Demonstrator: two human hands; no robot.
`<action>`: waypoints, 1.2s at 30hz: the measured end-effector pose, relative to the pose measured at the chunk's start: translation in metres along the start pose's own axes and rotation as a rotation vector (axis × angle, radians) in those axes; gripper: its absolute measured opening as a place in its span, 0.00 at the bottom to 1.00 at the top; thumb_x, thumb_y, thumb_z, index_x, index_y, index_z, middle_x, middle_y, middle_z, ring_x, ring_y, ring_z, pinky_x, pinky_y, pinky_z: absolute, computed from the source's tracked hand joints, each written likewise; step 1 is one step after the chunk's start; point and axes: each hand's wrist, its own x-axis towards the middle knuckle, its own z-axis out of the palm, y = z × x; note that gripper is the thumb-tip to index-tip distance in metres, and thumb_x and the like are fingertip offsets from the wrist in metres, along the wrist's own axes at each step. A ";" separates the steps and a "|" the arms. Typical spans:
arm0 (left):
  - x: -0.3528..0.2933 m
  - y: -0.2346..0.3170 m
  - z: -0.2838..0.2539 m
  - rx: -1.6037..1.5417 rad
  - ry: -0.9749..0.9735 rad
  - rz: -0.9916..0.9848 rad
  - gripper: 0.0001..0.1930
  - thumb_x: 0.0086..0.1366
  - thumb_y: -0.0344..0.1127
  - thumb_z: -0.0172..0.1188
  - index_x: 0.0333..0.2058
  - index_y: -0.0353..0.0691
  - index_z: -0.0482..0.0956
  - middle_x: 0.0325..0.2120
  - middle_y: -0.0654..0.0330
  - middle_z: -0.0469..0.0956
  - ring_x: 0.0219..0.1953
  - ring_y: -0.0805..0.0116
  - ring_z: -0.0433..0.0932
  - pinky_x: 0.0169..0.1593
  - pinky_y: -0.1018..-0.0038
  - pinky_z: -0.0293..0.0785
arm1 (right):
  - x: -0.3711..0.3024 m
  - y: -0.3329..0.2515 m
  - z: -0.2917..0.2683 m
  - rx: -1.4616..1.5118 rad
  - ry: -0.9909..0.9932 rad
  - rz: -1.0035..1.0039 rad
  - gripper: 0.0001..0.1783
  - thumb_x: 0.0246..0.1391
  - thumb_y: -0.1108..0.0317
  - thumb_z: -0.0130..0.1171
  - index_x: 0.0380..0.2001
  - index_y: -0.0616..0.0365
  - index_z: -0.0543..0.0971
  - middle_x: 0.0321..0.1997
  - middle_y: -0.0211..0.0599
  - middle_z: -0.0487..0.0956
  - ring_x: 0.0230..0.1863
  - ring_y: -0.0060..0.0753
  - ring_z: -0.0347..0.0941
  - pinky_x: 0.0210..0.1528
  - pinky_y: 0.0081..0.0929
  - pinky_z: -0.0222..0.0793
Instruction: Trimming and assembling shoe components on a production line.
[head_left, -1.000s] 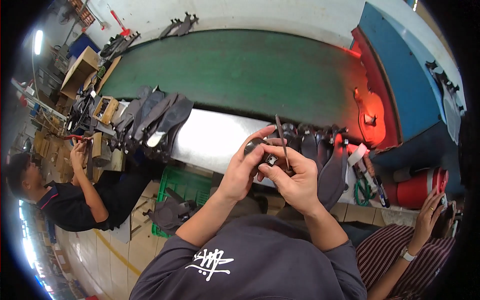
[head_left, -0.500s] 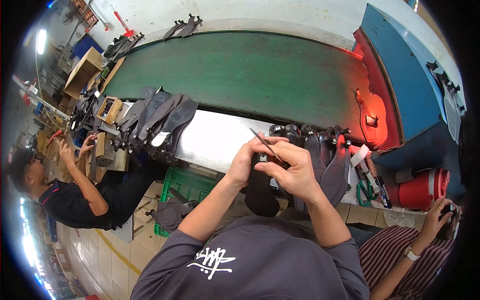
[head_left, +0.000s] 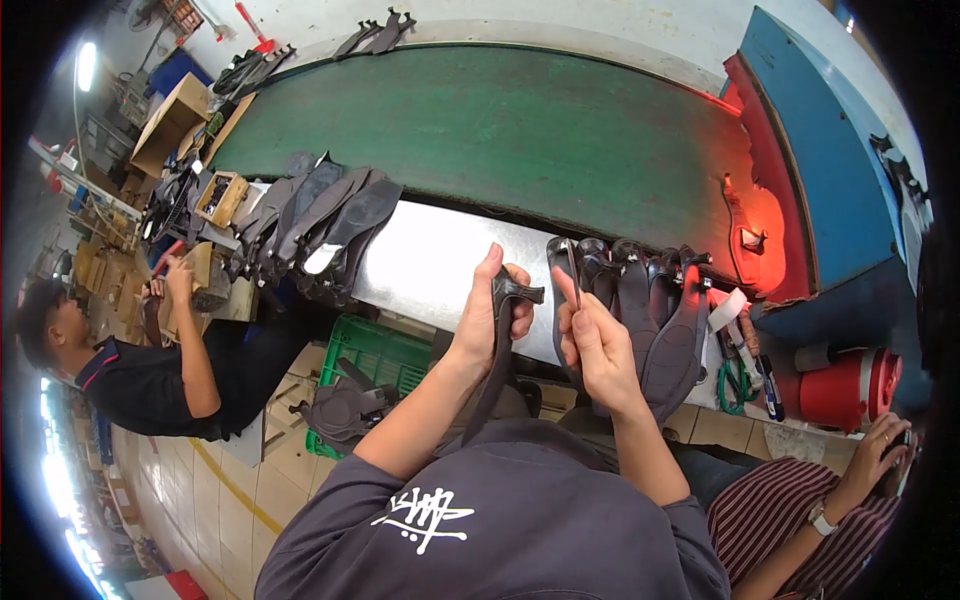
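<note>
My left hand [head_left: 487, 312] grips a dark shoe sole [head_left: 503, 345] held upright in front of me, its top end by my thumb. My right hand [head_left: 596, 340] holds a thin metal tool [head_left: 572, 262] with its tip pointing up, just right of the sole. Both hands hover over the near edge of a shiny metal work surface [head_left: 430, 262]. A row of several dark soles [head_left: 650, 300] leans against that surface right behind my right hand.
A wide green conveyor belt [head_left: 500, 120] runs beyond the metal surface, ending at a blue machine [head_left: 820, 170] glowing red inside. More soles [head_left: 320, 225] are stacked at left. A seated person [head_left: 150, 360] works at left; another person's arm [head_left: 850, 490] shows lower right. A green crate [head_left: 370, 360] sits below.
My hands have separated: the left lifted the sole upright, and the right drew the tool off to the right and raised its tip.
</note>
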 end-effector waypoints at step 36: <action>-0.013 -0.034 -0.005 -0.267 -0.030 0.024 0.26 0.70 0.63 0.35 0.28 0.46 0.66 0.10 0.68 0.59 0.08 0.77 0.57 0.14 0.80 0.55 | -0.032 0.039 0.017 -0.617 0.118 -0.251 0.10 0.63 0.68 0.50 0.32 0.64 0.75 0.16 0.36 0.72 0.15 0.30 0.68 0.19 0.24 0.61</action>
